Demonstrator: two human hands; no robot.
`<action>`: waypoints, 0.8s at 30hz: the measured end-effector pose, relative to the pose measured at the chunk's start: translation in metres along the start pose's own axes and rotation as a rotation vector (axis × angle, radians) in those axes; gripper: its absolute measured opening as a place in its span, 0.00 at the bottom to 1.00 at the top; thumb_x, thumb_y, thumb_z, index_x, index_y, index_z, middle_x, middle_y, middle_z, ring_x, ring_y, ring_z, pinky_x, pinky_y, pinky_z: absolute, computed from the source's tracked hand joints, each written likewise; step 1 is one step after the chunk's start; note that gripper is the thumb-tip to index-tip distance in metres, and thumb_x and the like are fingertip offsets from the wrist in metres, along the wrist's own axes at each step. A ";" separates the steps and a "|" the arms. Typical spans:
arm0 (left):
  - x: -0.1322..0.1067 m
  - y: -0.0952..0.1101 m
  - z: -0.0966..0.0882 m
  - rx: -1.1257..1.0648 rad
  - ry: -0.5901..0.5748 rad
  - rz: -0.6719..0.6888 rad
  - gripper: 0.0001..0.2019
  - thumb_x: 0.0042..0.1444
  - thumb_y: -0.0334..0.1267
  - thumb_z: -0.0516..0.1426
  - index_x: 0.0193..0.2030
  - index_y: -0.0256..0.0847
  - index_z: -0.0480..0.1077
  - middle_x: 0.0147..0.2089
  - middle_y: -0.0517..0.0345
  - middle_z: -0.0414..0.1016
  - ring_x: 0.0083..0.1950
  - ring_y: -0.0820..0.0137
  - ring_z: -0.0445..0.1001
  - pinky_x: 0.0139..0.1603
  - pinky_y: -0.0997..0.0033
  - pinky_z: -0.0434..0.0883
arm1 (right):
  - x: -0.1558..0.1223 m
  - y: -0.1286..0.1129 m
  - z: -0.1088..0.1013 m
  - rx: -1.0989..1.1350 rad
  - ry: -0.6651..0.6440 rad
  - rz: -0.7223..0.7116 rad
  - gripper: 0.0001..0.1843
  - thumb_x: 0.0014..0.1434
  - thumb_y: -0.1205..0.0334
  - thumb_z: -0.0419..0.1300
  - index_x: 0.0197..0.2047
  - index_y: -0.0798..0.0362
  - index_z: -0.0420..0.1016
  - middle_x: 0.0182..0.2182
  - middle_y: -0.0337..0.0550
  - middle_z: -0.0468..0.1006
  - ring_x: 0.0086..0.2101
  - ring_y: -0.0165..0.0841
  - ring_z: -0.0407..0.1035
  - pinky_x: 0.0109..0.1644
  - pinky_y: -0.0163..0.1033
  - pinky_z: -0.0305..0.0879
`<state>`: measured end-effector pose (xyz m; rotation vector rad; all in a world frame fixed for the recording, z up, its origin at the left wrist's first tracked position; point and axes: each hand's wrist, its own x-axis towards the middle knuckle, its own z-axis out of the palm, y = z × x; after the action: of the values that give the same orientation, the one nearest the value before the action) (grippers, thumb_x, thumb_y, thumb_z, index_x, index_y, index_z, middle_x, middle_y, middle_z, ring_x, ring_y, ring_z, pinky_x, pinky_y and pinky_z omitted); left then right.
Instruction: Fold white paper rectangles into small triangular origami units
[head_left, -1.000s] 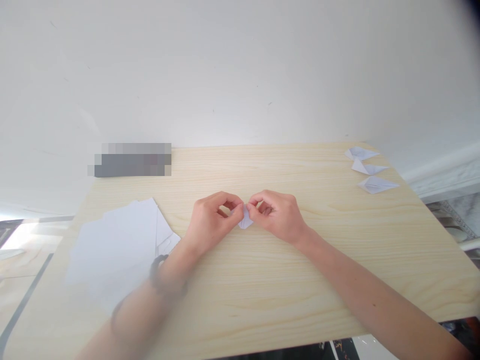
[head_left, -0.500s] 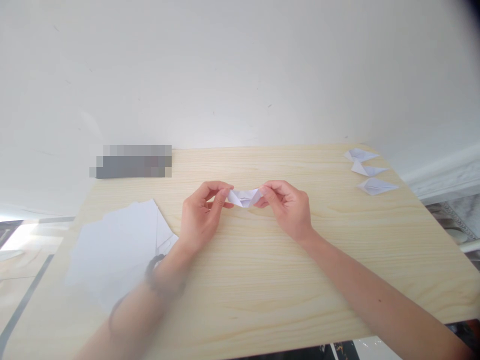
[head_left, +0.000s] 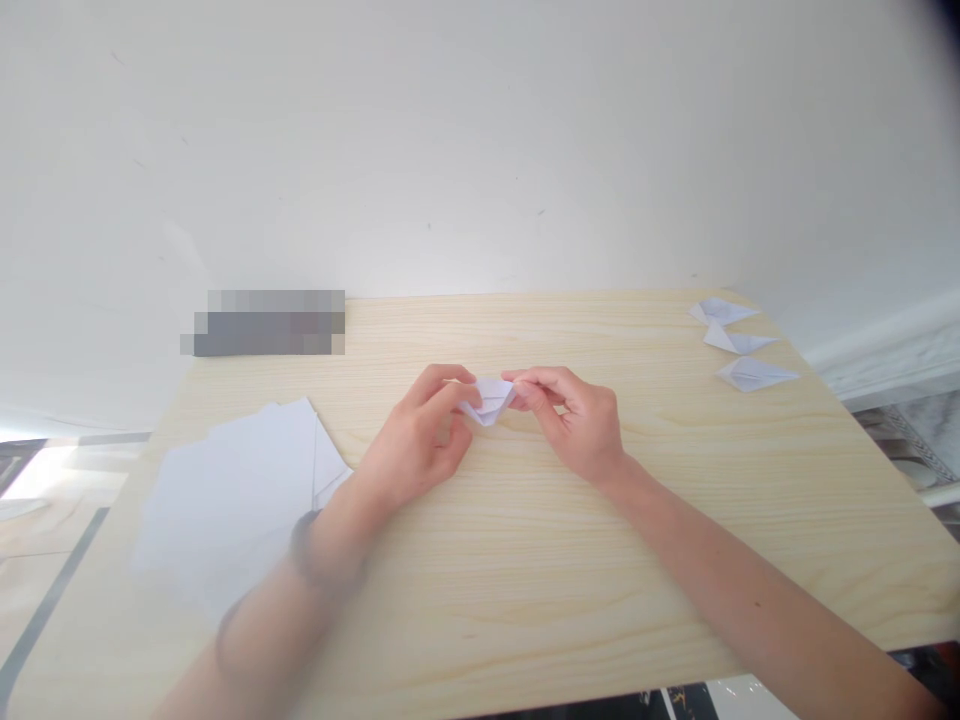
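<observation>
Between my two hands is a small folded white paper boat (head_left: pixel 491 402), held over the middle of the table. My left hand (head_left: pixel 424 425) has its fingers on the paper's left end, with the thumb bent below it. My right hand (head_left: pixel 577 415) pinches the right end between thumb and fingers. The paper's ends are partly covered by my fingers. Off to the right lie three folded white paper pieces: a far one (head_left: pixel 724 311), a middle one (head_left: pixel 739 340) and a near one (head_left: pixel 757 374).
A fanned stack of white paper sheets (head_left: pixel 225 490) lies on the left of the wooden table (head_left: pixel 480 580), partly under my left forearm. A blurred-out dark grey object (head_left: pixel 270 330) is at the back left. Behind the table rises a white wall (head_left: pixel 480 150).
My left hand has shifted its grip: its fingers now reach over the paper and the thumb has dropped below. The paper has tilted a little. My right hand keeps its pinch.
</observation>
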<state>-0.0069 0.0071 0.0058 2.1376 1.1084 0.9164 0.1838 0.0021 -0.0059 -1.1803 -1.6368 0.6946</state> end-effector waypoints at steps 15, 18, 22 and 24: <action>0.002 -0.011 0.000 -0.103 0.115 -0.112 0.06 0.54 0.38 0.58 0.34 0.38 0.72 0.45 0.52 0.74 0.42 0.69 0.74 0.41 0.71 0.75 | 0.003 0.002 -0.002 0.075 -0.110 -0.015 0.07 0.63 0.60 0.50 0.41 0.51 0.66 0.42 0.43 0.78 0.36 0.29 0.76 0.40 0.35 0.73; 0.003 -0.013 0.000 -0.116 0.139 -0.120 0.06 0.53 0.38 0.59 0.33 0.37 0.72 0.42 0.53 0.75 0.40 0.70 0.75 0.41 0.72 0.75 | 0.003 0.002 -0.002 0.073 -0.118 -0.018 0.06 0.63 0.61 0.49 0.41 0.51 0.65 0.42 0.43 0.78 0.36 0.29 0.75 0.40 0.35 0.73; 0.002 -0.016 0.001 -0.074 0.168 -0.057 0.05 0.51 0.37 0.60 0.33 0.38 0.72 0.40 0.55 0.74 0.35 0.73 0.75 0.34 0.76 0.75 | 0.003 0.005 -0.003 0.080 -0.181 -0.056 0.08 0.62 0.63 0.50 0.45 0.50 0.63 0.47 0.44 0.75 0.39 0.30 0.74 0.42 0.37 0.73; 0.001 -0.017 0.001 -0.024 0.149 0.005 0.04 0.52 0.36 0.60 0.34 0.39 0.72 0.41 0.56 0.74 0.34 0.75 0.74 0.32 0.77 0.75 | 0.003 0.007 -0.004 0.024 -0.209 -0.131 0.13 0.60 0.65 0.53 0.49 0.49 0.62 0.48 0.44 0.74 0.42 0.30 0.73 0.45 0.37 0.72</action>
<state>-0.0135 0.0161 -0.0067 2.0811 1.1575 1.1011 0.1896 0.0071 -0.0092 -0.9992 -1.8556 0.7717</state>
